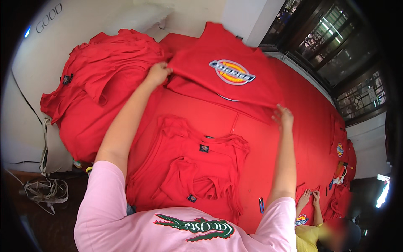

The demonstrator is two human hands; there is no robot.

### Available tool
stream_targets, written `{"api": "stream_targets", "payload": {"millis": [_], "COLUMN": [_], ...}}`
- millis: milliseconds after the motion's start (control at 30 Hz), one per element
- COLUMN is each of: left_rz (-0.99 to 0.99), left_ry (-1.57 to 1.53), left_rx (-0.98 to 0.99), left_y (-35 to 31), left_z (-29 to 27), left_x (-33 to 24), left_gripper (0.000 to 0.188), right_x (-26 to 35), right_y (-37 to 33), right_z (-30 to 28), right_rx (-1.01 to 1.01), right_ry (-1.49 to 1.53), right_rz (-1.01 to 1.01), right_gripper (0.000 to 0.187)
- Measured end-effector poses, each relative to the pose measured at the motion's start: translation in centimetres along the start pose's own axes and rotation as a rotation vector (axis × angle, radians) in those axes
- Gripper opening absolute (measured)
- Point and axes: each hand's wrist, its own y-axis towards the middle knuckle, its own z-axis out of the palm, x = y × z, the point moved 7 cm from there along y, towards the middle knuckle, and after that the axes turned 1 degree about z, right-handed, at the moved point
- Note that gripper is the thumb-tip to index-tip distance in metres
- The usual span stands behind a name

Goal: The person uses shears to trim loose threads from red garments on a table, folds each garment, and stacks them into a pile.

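Note:
A red sleeveless shirt (197, 59) with an oval emblem on its front is stretched out on the far part of the table. My left hand (158, 73) is closed on the near left corner of its hem. At the right corner, my right hand (284, 116) has its fingers bent around the hem, slightly blurred. Another red shirt is partly visible under the lifted edge. Nearer to me lies a layer of red sleeveless shirts (176, 143), necklines and dark labels showing, the top one crumpled.
A big heap of red shirts (113, 54) stands at the left. Small blue-handled snippers (261, 205) lie near my right forearm. At the lower right a co-worker in a yellow top (307, 237) handles a red shirt. Tangled cables (46, 191) hang at the left; windows (327, 38) border the far right.

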Motion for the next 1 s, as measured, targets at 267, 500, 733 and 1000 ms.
{"api": "stream_targets", "payload": {"millis": [267, 500, 733, 1000], "left_rz": [-0.112, 0.317, 0.235, -0.221], "left_ry": [0.414, 0.271, 0.272, -0.237], "left_rx": [-0.267, -0.35, 0.035, 0.167], "left_y": [-3.4, -16.0, -40.7, -44.5], "left_z": [2.9, 3.7, 7.8, 8.1], "left_x": [6.9, -1.0, -0.8, 3.5], "left_gripper": [0.049, 0.023, 0.026, 0.039], "right_x": [-8.4, -5.5, -11.7, -12.8], "right_y": [1.3, -15.0, -38.8, -40.0], "right_z": [-2.8, 0.3, 0.3, -2.5], "right_rx": [-0.059, 0.2, 0.519, 0.557], "right_ry": [-0.088, -0.434, -0.711, -0.195], "right_rz": [0.043, -0.441, -0.481, -0.035], "right_gripper": [0.027, 0.028, 0.064, 0.012]}}
